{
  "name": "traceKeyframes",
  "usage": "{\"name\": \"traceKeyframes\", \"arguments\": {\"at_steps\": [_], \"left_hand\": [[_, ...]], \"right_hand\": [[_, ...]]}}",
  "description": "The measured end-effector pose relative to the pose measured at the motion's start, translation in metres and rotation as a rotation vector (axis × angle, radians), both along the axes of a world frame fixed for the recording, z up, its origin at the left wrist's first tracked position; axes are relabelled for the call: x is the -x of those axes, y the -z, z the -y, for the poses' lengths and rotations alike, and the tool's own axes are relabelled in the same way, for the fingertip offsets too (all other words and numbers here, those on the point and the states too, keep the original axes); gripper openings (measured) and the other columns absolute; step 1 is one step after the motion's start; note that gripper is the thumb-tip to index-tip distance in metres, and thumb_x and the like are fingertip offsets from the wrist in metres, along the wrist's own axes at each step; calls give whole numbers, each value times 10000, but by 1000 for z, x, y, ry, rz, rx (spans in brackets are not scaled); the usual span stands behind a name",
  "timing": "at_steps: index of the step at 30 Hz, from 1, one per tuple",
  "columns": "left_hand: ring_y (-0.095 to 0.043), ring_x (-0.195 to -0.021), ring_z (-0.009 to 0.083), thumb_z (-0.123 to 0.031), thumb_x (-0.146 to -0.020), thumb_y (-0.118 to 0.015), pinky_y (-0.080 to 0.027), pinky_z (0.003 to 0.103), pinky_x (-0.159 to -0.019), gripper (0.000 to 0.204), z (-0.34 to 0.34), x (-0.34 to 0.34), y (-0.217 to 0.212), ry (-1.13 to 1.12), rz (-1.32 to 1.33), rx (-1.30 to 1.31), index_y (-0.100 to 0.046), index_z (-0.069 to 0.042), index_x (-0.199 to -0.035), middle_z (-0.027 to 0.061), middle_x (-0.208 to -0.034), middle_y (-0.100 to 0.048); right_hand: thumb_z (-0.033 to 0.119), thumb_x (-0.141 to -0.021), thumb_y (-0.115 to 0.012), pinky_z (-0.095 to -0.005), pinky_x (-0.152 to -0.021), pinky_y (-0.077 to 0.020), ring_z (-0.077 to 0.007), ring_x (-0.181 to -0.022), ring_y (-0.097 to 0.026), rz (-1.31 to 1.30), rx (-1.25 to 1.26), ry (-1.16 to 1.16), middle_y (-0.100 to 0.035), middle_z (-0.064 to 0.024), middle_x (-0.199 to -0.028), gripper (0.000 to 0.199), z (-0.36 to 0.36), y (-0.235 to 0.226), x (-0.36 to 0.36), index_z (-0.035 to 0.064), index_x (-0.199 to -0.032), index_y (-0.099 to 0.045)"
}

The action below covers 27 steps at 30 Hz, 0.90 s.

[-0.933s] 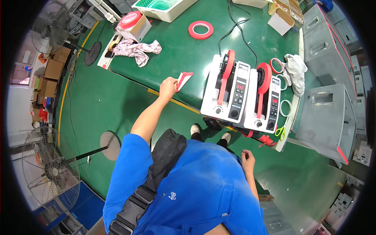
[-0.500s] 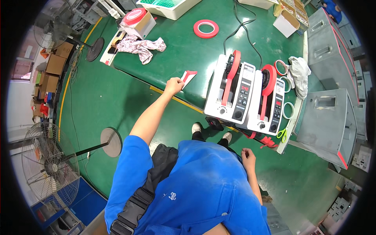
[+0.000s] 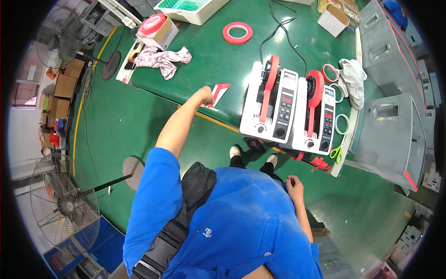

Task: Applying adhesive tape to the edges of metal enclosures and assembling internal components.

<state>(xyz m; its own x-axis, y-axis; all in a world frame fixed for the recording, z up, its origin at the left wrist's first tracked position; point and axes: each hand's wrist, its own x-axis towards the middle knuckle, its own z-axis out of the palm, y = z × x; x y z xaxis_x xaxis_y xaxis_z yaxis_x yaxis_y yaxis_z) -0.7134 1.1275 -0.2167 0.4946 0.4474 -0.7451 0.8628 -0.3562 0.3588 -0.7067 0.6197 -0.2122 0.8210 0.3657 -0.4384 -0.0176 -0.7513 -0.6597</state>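
Note:
My left hand (image 3: 204, 96) reaches out to the green table's (image 3: 209, 56) near edge and grips a small white and red card (image 3: 219, 93) lying there. My right hand (image 3: 293, 182) hangs by my side, fingers curled, holding nothing. Just right of the card stand two white tape dispensing machines (image 3: 270, 106) (image 3: 318, 116), each carrying a red tape roll.
A red tape roll (image 3: 237, 32) lies further back, with a crumpled cloth (image 3: 161, 58), a small box topped with red tape (image 3: 158, 29) and a white tray (image 3: 191, 9). Loose tape rings (image 3: 331, 72), white gloves (image 3: 353, 79) and scissors (image 3: 336, 151) lie right. Grey metal cabinets (image 3: 390, 130) stand right; fans (image 3: 62, 204) left.
My left hand stayed on the card at the table edge. The view drifted slightly, so the table and machines sit a little to the right.

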Motion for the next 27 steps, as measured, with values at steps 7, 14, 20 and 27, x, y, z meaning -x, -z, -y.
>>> {"name": "traceKeyframes", "arguments": {"at_steps": [7,14,20,27], "left_hand": [[-418,-365,126,52,-690,-555,-318,248,-330,73,-3,8,-15,-191,69,263,-576,71,-623,83,-497,-493],[-462,-400,151,49,-688,-505,-348,282,-356,105,-3,1,-6,-120,1,188,-596,49,-636,100,-511,-515],[-573,-522,185,-63,-664,-573,-443,323,-509,89,6,-23,-8,120,-232,-124,-641,-26,-620,110,-616,-608],[-597,-598,160,-152,-680,-610,-464,301,-568,102,-1,-34,8,183,-460,-171,-658,-77,-630,59,-649,-630]], "right_hand": [[141,-763,-567,-248,-607,-434,-111,-625,-524,-21,-23,51,-582,-54,-691,176,5,3,5,14,-884,-574],[132,-765,-561,-246,-618,-436,-111,-644,-532,-48,-29,39,-586,-56,-707,175,5,6,-2,6,-887,-569],[126,-771,-553,-244,-618,-435,-108,-644,-530,-49,-40,48,-580,-51,-700,171,6,7,-7,0,-887,-567],[124,-762,-562,-251,-612,-438,-113,-625,-525,-45,-86,120,-575,-63,-680,176,10,12,-6,0,-886,-577]]}}
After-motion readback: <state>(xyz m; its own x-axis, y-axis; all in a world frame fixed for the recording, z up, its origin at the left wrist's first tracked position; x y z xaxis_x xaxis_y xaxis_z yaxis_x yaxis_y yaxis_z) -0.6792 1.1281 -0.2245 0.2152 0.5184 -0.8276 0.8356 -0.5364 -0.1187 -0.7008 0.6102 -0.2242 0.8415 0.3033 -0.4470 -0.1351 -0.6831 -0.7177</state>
